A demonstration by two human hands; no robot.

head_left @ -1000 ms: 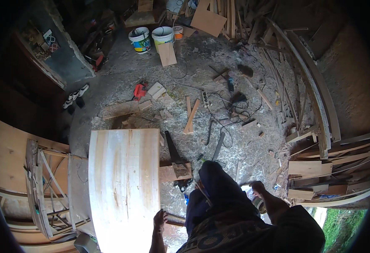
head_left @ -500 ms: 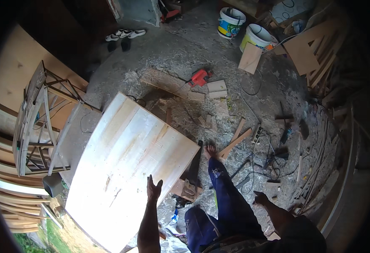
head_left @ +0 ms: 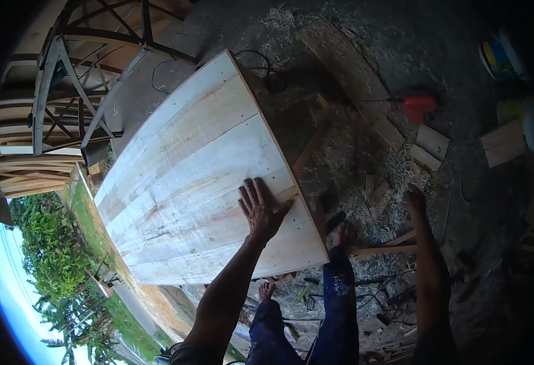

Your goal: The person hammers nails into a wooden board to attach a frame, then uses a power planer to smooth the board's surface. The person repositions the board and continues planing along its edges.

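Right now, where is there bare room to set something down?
On the wooden panel, between the left hand and the panel's upper-left edge. The floor past the right hand is crowded: offcuts, shavings, a red tool.

Dim floor (head_left: 236, 27), pale shavings (head_left: 279, 18); daylit trees (head_left: 51, 243) left.

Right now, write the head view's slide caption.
Left hand spread on a pale, planked wooden panel; right hand off it, above the grey, shaving-strewn floor.
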